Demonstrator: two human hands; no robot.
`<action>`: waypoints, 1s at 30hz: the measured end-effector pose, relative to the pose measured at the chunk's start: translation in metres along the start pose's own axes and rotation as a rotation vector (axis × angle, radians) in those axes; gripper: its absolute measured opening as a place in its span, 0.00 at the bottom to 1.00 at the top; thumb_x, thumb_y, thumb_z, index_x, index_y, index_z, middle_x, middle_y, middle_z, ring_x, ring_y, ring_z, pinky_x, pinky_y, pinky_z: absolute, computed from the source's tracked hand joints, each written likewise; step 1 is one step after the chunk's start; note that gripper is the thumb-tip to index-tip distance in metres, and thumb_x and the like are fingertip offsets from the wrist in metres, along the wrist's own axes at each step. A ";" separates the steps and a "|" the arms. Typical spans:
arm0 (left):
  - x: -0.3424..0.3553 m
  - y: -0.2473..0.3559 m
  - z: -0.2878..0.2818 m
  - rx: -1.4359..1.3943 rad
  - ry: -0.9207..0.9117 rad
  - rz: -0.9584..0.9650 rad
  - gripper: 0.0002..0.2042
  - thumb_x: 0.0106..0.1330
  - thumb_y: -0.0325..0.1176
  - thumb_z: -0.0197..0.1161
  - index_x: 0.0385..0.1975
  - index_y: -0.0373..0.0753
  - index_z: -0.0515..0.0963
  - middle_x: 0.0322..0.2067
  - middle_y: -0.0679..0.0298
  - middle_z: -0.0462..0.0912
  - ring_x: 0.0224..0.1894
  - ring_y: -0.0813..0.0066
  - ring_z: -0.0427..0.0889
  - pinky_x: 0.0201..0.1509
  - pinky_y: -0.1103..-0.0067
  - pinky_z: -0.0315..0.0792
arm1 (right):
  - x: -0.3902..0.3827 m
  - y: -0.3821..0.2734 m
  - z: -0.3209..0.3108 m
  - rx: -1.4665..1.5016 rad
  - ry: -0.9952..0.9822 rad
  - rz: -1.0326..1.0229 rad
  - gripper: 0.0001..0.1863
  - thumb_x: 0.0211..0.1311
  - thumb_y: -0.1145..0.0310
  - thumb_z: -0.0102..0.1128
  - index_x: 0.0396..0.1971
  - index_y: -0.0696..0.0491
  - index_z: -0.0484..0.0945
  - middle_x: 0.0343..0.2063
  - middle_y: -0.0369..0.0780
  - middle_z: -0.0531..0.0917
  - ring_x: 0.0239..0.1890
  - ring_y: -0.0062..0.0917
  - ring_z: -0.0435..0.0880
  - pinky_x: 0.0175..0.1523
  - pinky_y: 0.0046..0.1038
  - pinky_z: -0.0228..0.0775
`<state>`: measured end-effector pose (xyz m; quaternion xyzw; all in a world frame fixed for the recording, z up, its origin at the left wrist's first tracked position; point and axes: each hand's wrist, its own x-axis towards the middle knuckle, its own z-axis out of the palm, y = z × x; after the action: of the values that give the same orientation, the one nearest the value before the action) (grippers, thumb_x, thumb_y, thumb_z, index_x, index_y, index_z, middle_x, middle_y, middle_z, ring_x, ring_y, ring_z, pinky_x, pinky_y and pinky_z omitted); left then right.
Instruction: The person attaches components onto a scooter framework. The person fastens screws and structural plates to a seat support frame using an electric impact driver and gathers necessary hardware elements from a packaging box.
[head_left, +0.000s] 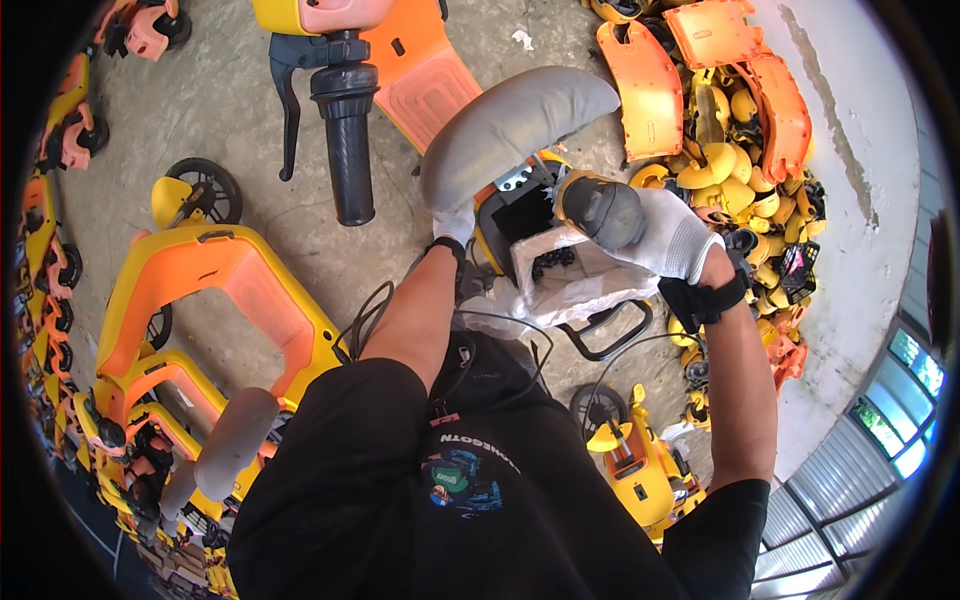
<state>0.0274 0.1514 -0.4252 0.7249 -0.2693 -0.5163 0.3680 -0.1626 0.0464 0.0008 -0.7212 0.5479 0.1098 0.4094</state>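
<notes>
My gloved right hand (672, 235) is closed round a dark, yellow-trimmed power tool (605, 212) above an open storage compartment (515, 215) on a scooter. My gloved left hand (452, 222) is at the left end of a raised grey seat (515, 125); its fingers are mostly hidden. A white plastic-lined container (570, 290) with small black pieces (552, 262) sits below the tool, and a black loop handle (625, 335) projects below that. Cables hang around both forearms.
Ahead are a handlebar grip (340, 150) and orange bodywork (420, 60). Yellow-orange scooters (200, 260) line the left, another (640, 490) stands behind at right. A pile of orange panels (640, 90) and yellow parts (740, 190) lies along a white wall (840, 120).
</notes>
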 end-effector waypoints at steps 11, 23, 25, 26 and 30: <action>-0.005 0.018 -0.001 -0.060 -0.147 0.004 0.23 0.66 0.51 0.56 0.47 0.37 0.78 0.47 0.64 0.82 0.48 0.70 0.80 0.56 0.76 0.69 | -0.006 0.005 0.000 0.042 0.013 0.024 0.21 0.43 0.64 0.67 0.39 0.56 0.78 0.32 0.51 0.82 0.39 0.46 0.81 0.44 0.37 0.73; -0.013 0.034 -0.007 -0.158 -0.090 -0.177 0.25 0.64 0.52 0.59 0.51 0.37 0.77 0.52 0.62 0.80 0.54 0.69 0.76 0.60 0.75 0.66 | 0.006 -0.003 -0.001 -0.061 -0.034 -0.033 0.22 0.41 0.68 0.66 0.41 0.56 0.77 0.32 0.49 0.82 0.37 0.42 0.82 0.43 0.34 0.74; -0.011 0.032 -0.007 -0.108 -0.104 -0.206 0.25 0.64 0.52 0.59 0.50 0.37 0.77 0.51 0.62 0.80 0.54 0.68 0.76 0.60 0.75 0.66 | 0.004 -0.006 -0.001 -0.060 -0.037 -0.021 0.20 0.43 0.67 0.65 0.41 0.55 0.78 0.33 0.51 0.82 0.40 0.46 0.81 0.44 0.38 0.74; -0.010 0.030 -0.008 -0.056 -0.118 -0.234 0.24 0.64 0.52 0.59 0.50 0.37 0.77 0.51 0.61 0.80 0.53 0.68 0.76 0.60 0.75 0.66 | 0.003 -0.005 0.000 -0.076 -0.033 -0.022 0.20 0.43 0.67 0.65 0.41 0.54 0.78 0.33 0.51 0.82 0.40 0.46 0.81 0.44 0.39 0.74; -0.011 0.031 -0.009 -0.015 -0.103 -0.132 0.24 0.64 0.52 0.58 0.51 0.37 0.76 0.51 0.61 0.80 0.52 0.67 0.77 0.59 0.76 0.66 | 0.000 -0.013 -0.003 -0.239 -0.063 0.010 0.20 0.42 0.68 0.65 0.41 0.54 0.78 0.33 0.51 0.82 0.40 0.46 0.81 0.45 0.39 0.74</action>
<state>0.0323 0.1441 -0.3928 0.7109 -0.2357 -0.5781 0.3239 -0.1519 0.0451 0.0087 -0.7583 0.5215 0.1988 0.3369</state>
